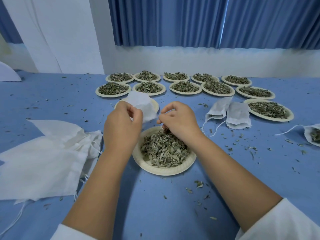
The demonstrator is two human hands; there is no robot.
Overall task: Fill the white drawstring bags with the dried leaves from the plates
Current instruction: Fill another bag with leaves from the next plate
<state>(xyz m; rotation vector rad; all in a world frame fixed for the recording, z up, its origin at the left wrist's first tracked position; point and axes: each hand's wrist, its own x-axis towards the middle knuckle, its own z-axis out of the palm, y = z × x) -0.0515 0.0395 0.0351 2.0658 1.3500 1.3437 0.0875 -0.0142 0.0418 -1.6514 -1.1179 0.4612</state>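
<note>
A paper plate [188, 163] heaped with dried leaves [162, 149] lies in front of me. Above its far edge my left hand [123, 122] grips a white drawstring bag [142, 104] by its mouth, the bag standing up and away from me. My right hand [178, 118] pinches the other side of the bag's mouth, its lower fingers curled over the leaves at the plate's far rim. Whether leaves are in that hand I cannot tell.
A pile of flat white bags [43, 158] lies at the left. Two filled bags [228, 113] lie right of my hands, another [311, 135] at the right edge. Several leaf-filled plates [185, 87] stand in rows behind, one bare plate [155, 104] behind the held bag. Leaf crumbs dot the blue cloth.
</note>
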